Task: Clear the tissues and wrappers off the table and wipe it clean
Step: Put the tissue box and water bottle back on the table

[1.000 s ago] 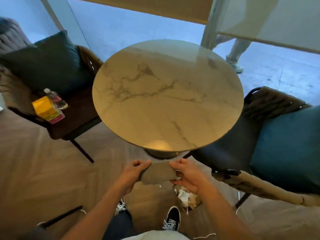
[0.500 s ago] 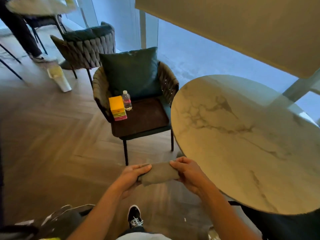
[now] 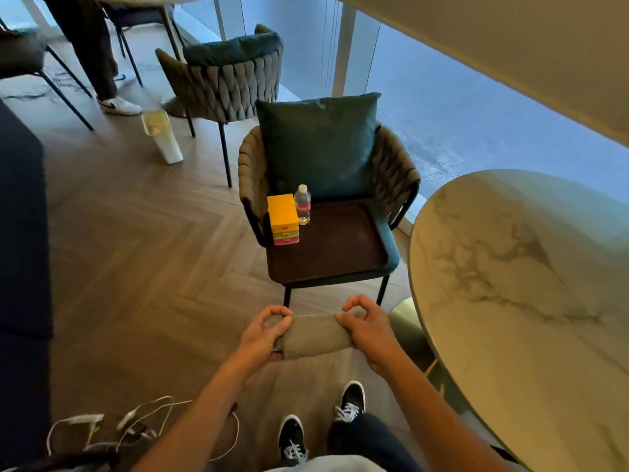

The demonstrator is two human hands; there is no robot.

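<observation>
- Left hand [image 3: 263, 330] pinches the folded grey cloth's [image 3: 315, 337] left end, fingers curled.
- Right hand [image 3: 364, 327] grips its right end; the cloth, tighter rolled than before, hangs above the floor.
- The view has swung left: the marble worktop [image 3: 531, 301] now sits far right.
- No labels are legible.

The table [image 3: 531, 301] runs off the right edge; the yellow box [image 3: 282, 218] print is unreadable
</observation>
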